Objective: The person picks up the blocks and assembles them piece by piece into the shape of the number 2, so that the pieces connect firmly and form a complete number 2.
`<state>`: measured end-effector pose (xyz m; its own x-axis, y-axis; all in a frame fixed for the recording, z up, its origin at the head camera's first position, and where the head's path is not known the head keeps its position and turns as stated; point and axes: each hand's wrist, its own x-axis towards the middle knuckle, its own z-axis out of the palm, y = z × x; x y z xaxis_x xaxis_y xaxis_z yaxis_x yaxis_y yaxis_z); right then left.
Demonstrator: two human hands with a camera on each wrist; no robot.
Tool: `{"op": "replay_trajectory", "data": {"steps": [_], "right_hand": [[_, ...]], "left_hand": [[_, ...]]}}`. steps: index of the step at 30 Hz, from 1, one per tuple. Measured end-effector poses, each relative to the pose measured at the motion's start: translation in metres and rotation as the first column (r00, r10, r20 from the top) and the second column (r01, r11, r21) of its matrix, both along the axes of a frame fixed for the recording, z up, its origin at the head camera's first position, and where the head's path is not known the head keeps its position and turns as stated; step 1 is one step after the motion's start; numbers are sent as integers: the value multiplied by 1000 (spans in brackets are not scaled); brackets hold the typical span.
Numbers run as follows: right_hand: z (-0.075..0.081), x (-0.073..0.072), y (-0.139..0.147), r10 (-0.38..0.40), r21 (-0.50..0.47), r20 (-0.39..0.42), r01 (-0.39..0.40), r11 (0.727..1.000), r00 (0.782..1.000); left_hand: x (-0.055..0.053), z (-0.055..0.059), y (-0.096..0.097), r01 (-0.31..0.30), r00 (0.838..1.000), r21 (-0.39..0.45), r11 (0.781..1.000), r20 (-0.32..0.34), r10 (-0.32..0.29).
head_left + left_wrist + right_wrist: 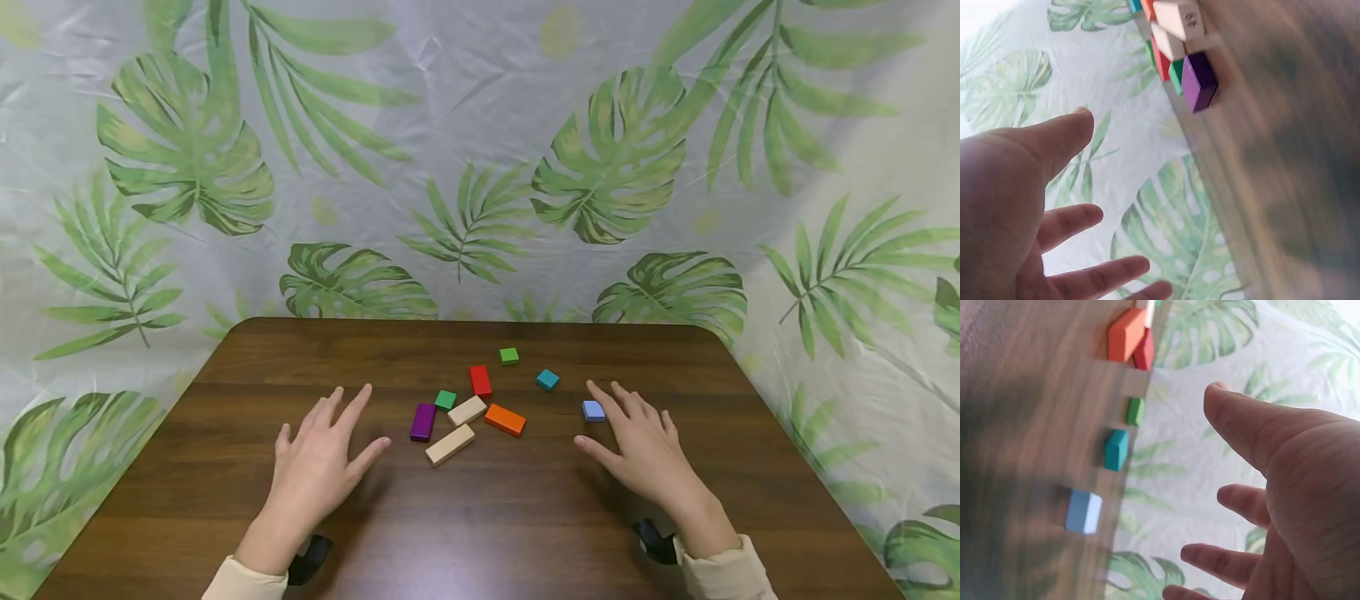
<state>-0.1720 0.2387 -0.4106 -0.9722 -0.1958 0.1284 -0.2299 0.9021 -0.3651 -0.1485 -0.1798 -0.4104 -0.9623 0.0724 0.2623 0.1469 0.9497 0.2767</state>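
My left hand (318, 462) is held over the left of the table, fingers spread and nothing in them. Nearest to it lies a purple block (423, 422). My right hand (648, 450) hovers at the right, fingers also apart, with a light blue block (593, 411) by its index finger. Between the hands lie two plain wooden blocks (451, 445), an orange block (506, 420), a red block (481, 381) and a dark green block (446, 401). A teal block (1116, 450) and a bright green block (1135, 412) lie farther back.
The dark brown wooden table (480, 533) has rounded far corners. Right behind it hangs a pale curtain (480, 125) printed with green leaves. Black straps (309, 560) circle both wrists, below cream sleeves (723, 571).
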Motion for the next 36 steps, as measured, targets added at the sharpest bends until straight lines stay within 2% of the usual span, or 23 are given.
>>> {"op": "replay_trajectory", "data": {"steps": [3, 6, 10, 16, 26, 32, 36], "right_hand": [[-4, -3, -4, 21, 6, -24, -21, 1000, 999], [-9, -6, -7, 40, 9, -49, -40, 999, 998], [-15, -13, -12, 67, -16, -47, -68, 998, 997], [-23, -22, -20, 105, -131, 66, -96, 987, 992], [-39, -43, -29, 156, -287, 102, -121, 950, 983], [-43, -51, -33, 167, -354, 152, -105, 930, 974], [-46, -55, -36, 171, -366, 178, -96, 926, 969]], "left_hand": [[-1, -7, 6, 28, 998, 25, 999, -58, -27], [-3, -12, 13, 55, 996, 63, 997, -69, -50], [-7, -17, 21, 76, 997, 150, 986, -6, -76], [-14, -30, 30, 76, 988, 288, 955, 108, -111], [-26, -45, 41, 49, 973, 463, 885, 178, -147], [-31, -49, 44, 32, 971, 474, 880, 192, -139], [-32, -50, 46, 28, 973, 473, 880, 190, -134]]}}
